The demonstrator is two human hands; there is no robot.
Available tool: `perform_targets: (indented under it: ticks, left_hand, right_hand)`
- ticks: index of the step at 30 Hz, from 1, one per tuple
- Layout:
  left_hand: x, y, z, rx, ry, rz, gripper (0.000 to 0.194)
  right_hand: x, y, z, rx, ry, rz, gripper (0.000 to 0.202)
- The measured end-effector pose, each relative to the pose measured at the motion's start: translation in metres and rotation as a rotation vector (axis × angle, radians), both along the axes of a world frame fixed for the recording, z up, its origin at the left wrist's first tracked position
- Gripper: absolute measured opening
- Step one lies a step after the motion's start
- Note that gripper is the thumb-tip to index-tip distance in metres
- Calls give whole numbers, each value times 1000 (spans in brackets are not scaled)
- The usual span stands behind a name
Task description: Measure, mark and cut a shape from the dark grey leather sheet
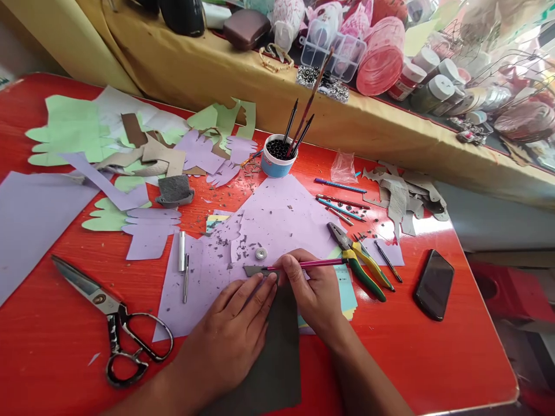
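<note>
My left hand [236, 329] lies flat with extended fingers on a dark grey sheet [277, 370], its fingertips near the sheet's upper end. Between the fingers and thumb of my right hand [312, 289] is a thin magenta pen [321, 263], its dark tip pointing left at the sheet's top edge, just beyond my left fingertips. A small round metal piece [261, 253] rests just above the tip on lilac paper [281, 222]. Dark scraps are scattered over that paper. A silver tube [181, 252] and a slim metal tool [186, 278] lie to the left.
Large scissors [110, 306] lie at left, pliers [358, 263] and a black phone [434, 285] at right. A cup [277, 166] holding brushes stands behind. Cut paper pieces [69, 127] cover the back left; grey scraps [396, 196] and pens [340, 185] lie back right.
</note>
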State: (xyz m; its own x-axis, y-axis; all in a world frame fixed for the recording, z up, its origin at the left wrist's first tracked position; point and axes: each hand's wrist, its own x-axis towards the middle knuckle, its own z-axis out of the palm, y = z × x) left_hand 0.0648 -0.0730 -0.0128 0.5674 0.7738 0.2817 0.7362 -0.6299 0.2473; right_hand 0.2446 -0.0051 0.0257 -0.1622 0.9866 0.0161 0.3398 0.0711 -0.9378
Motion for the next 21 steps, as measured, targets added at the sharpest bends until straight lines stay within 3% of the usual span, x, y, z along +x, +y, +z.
perform_targets:
  ticks: [21]
  left_hand:
    - [-1,-1,0,10,31,-19,46]
  right_hand:
    - [-2,1,-2,62,-133,28,33]
